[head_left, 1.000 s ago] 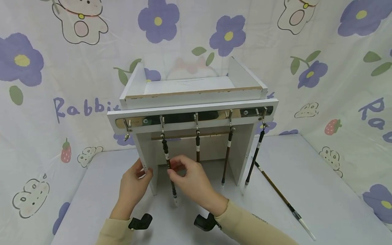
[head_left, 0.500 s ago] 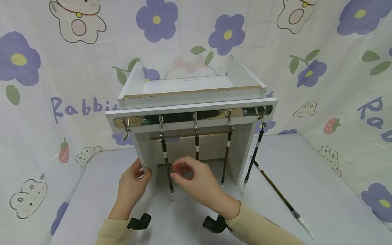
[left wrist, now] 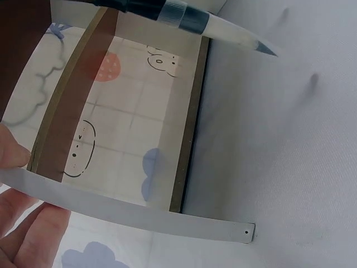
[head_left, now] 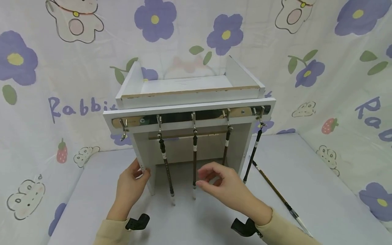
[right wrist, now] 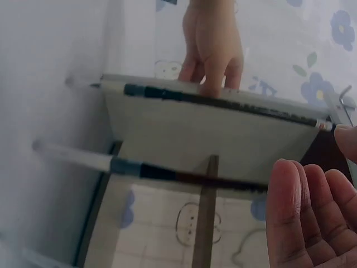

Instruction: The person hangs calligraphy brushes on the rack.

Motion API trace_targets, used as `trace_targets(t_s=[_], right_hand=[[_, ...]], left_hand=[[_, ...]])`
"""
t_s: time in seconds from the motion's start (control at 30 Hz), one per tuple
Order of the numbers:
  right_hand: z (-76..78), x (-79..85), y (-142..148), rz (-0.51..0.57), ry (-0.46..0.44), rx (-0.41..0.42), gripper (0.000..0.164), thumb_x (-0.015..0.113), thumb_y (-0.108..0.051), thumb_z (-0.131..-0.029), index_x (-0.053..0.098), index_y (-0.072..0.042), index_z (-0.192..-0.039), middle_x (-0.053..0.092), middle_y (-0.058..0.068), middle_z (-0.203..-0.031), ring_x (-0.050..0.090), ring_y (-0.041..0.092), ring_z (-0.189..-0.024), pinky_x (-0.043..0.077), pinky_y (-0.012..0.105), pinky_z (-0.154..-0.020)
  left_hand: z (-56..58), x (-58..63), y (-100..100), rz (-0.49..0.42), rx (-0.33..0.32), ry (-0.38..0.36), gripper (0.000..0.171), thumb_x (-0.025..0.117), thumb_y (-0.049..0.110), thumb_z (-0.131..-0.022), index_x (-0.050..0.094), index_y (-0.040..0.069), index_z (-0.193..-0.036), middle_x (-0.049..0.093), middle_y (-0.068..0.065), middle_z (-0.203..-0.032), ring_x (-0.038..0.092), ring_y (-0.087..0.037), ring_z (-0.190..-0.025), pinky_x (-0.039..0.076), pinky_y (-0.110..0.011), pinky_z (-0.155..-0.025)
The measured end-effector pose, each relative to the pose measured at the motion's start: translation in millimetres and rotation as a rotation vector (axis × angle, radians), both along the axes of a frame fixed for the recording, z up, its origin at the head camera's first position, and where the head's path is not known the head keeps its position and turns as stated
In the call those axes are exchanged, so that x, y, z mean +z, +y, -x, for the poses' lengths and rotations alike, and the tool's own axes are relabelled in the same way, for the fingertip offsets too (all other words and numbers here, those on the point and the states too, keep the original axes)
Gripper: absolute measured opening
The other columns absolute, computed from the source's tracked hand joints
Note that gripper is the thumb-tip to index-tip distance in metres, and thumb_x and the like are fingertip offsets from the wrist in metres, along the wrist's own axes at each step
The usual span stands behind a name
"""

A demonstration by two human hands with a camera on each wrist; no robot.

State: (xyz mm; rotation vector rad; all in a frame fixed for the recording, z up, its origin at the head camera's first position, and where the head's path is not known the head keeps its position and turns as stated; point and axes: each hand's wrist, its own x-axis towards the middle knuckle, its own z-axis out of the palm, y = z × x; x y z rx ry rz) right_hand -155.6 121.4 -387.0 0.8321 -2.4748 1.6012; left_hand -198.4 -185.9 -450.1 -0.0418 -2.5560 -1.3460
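Observation:
My left hand [head_left: 131,185] grips the front edge of the left side panel [head_left: 140,153] of a white wooden rack, thumb on one face and fingers on the other. My right hand [head_left: 228,185] hovers in front of the rack, fingers bent and parted from the thumb, holding nothing. Just left of its fingertips hangs the middle calligraphy brush [head_left: 194,160], tip down. Another brush [head_left: 167,166] hangs from the hook to its left. Behind my right hand the fourth brush [head_left: 226,146] is partly hidden. The rightmost brush [head_left: 254,156] hangs at a slant.
A metal hook strip [head_left: 180,117] runs along the rack's front, with its leftmost hook [head_left: 123,129] near the left panel. One loose brush [head_left: 272,185] lies on the white table [head_left: 324,190] at the right. A patterned cloth [head_left: 190,27] covers the wall behind.
My right hand has let go of the brush on the second hook and moved right, to beside the middle brush. The left hand keeps its grip on the panel.

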Motion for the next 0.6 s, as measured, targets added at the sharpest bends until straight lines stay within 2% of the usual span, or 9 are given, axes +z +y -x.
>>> trace_targets(t_s=[0.4, 0.6], right_hand=[[1.7, -30.7, 54, -0.011, -0.057, -0.093, 0.021, 0.074, -0.02, -0.087, 0.066, -0.017, -0.105, 0.068, -0.006, -0.096, 0.065, 0.015, -0.086, 0.056, 0.031, -0.067], [1.8, -39.0, 85, -0.045, -0.051, -0.136, 0.02, 0.073, -0.025, -0.087, 0.066, -0.018, -0.104, 0.068, -0.005, -0.094, 0.065, 0.015, -0.082, 0.056, 0.03, -0.069]], left_hand=[[0.4, -1.0, 0, -0.007, -0.003, 0.008, 0.056, 0.058, 0.027, -0.095, 0.041, 0.023, -0.148, 0.057, -0.004, -0.135, 0.061, -0.03, -0.111, 0.055, -0.045, -0.083], [0.4, 0.1, 0, -0.009, -0.009, 0.01, 0.056, 0.059, 0.026, -0.095, 0.041, 0.02, -0.148, 0.057, -0.006, -0.135, 0.062, -0.031, -0.111, 0.055, -0.045, -0.083]])
